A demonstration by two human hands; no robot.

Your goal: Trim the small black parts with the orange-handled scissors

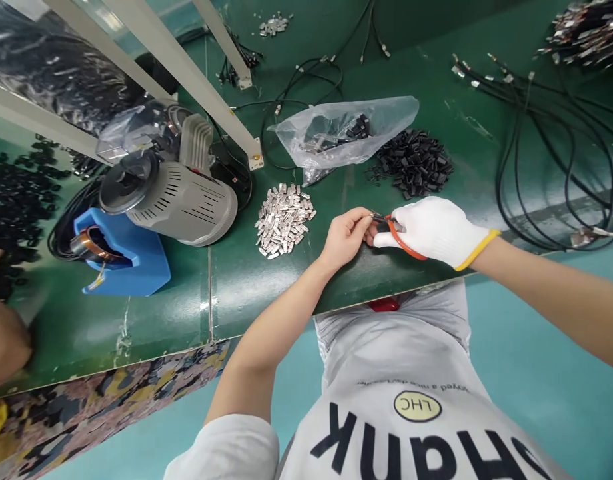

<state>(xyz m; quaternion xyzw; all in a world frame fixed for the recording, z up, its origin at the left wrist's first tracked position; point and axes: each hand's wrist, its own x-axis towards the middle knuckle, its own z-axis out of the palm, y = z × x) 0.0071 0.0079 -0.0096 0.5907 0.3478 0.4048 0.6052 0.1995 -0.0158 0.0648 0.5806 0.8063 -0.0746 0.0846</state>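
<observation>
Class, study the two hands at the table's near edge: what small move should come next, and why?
Probably squeeze the orange-handled tool in the gloved right hand shut, since the bare left hand pinches a small metal piece right at its tip, over the green table. Whether the tip grips it yet is too small to tell.

A green table [186, 313] holds a grey machine [179, 200] beside a blue tape stand [136, 263]. A heap of silver clips [285, 219] lies near a clear bag [346, 130] and a heap of black bits [414, 162]. Black cables [551, 147] curl on the right. Another person's hand [4, 333] rests at the left edge.
</observation>
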